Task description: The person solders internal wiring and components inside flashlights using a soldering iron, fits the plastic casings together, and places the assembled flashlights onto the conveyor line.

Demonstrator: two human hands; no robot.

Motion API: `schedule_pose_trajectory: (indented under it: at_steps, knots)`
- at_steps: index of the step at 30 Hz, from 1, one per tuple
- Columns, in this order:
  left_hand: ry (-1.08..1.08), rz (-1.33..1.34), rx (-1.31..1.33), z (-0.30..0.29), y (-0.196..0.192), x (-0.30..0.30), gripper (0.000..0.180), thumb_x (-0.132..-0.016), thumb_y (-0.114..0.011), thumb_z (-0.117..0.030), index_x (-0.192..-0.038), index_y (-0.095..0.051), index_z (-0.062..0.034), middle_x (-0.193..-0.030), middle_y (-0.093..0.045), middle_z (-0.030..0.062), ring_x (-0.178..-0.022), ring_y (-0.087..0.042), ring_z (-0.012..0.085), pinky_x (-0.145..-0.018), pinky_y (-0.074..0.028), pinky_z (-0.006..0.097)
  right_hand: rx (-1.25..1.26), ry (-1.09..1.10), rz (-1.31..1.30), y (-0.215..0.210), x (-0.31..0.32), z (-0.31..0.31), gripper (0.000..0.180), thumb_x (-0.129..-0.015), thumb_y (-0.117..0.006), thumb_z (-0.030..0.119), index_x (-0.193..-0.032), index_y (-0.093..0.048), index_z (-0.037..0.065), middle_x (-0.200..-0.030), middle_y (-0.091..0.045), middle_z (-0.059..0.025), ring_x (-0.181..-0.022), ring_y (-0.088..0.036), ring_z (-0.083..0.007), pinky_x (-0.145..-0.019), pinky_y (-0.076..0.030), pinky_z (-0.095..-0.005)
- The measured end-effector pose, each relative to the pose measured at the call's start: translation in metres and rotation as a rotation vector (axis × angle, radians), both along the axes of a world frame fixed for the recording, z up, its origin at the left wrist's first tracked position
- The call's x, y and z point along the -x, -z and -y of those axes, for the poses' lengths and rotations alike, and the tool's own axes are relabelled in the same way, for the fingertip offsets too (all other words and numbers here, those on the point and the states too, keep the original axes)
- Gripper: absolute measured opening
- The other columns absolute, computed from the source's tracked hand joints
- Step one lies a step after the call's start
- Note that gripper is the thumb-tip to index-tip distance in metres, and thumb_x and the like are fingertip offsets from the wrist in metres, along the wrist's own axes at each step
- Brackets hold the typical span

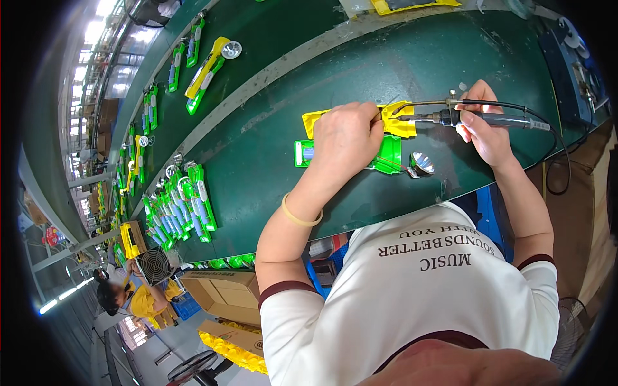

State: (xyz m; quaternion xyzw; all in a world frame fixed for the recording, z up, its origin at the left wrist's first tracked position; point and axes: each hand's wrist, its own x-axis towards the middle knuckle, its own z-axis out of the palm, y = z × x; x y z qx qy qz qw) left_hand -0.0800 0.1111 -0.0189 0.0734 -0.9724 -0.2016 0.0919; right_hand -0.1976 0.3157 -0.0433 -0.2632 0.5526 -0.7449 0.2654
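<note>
Head view: at far left, a batch of green torch housings [183, 209] lies in a row on the dark green bench [450, 64], well apart from the work area. Near the centre, the left hand [347, 138] rests on an opened torch assembly: a green housing half [388, 154] lying flat, with a yellow housing half [398, 121] just above it and touching it. The fingers [374, 122] of this hand are curled together and appear to pinch a thin wire at the yellow part; the exact grip is hidden by the knuckles. A silver reflector cup [422, 163] lies just beside the right end of the green half, attached by a thin lead. The right hand [486, 125] is closed around the handle of a soldering iron [450, 118], fingers clamped on the grip, with the tip directed left toward the yellow part. For a sound joint, hold the wire steady, bring the tip onto wire and contact together, and keep the tip off the plastic, which would likely melt. Keep the iron's black cable [559, 138] clear of the reflector
</note>
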Motion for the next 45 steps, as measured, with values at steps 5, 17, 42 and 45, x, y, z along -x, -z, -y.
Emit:
schedule_pose_trajectory:
  at_steps: [5,17,42,45]
  knots:
    - [0.007,-0.068,-0.061,0.001,0.001,-0.007,0.009,-0.072,-0.062,-0.012,-0.073,-0.063,-0.0034,-0.068,-0.061,0.0112,-0.064,-0.059,0.0274,-0.059,-0.047,0.036,-0.042,-0.029,-0.019,0.002,0.000,-0.005,0.022,-0.080,-0.059,0.012,-0.083,-0.038,0.006,-0.065,-0.048,-0.0015,-0.053,-0.042,-0.0049,-0.046,-0.033,-0.0197]
    - [0.104,-0.063,-0.064,0.002,-0.003,-0.010,0.008,-0.072,-0.061,-0.007,-0.078,-0.063,-0.0038,-0.071,-0.060,0.0096,-0.068,-0.059,0.0250,-0.062,-0.046,0.034,-0.168,-0.076,-0.247,0.007,0.002,-0.006,0.024,-0.079,-0.061,0.012,-0.082,-0.038,0.007,-0.071,-0.046,-0.0026,-0.054,-0.041,-0.0051,-0.046,-0.034,-0.0188]
    - [0.106,-0.118,0.011,0.004,0.000,-0.010,0.004,-0.070,-0.059,-0.007,-0.073,-0.060,-0.0041,-0.065,-0.056,0.0115,-0.063,-0.056,0.0277,-0.059,-0.047,0.037,0.040,0.030,-0.086,0.003,-0.008,-0.006,0.019,-0.080,-0.058,0.010,-0.087,-0.041,0.005,-0.072,-0.048,-0.0025,-0.058,-0.045,-0.0063,-0.050,-0.036,-0.0207]
    - [0.107,-0.118,0.016,0.005,0.002,-0.010,0.004,-0.070,-0.058,-0.007,-0.073,-0.060,-0.0041,-0.066,-0.056,0.0117,-0.064,-0.057,0.0280,-0.059,-0.047,0.038,0.055,0.028,-0.082,0.003,-0.005,-0.004,0.020,-0.084,-0.055,0.013,-0.092,-0.038,0.004,-0.075,-0.051,-0.0067,-0.056,-0.049,-0.0093,-0.050,-0.041,-0.0221]
